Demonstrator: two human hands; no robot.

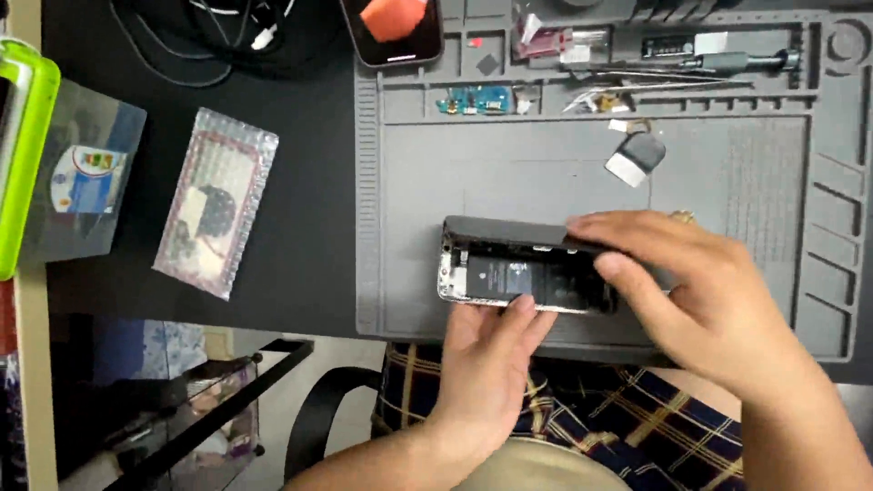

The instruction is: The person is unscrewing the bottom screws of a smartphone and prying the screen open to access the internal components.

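Note:
An opened smartphone lies on a grey repair mat, its black battery and inner parts showing. Its dark screen panel is tilted up along the far edge. My left hand holds the phone's near edge, thumb on the frame. My right hand grips the right part of the phone, fingers over the raised screen panel and thumb on the inside.
A second phone with an orange shape on its screen lies at the mat's top left. The mat's trays hold a small blue circuit board, tweezers and a screwdriver. A bubble-wrap pouch, cables and a green-edged case are left.

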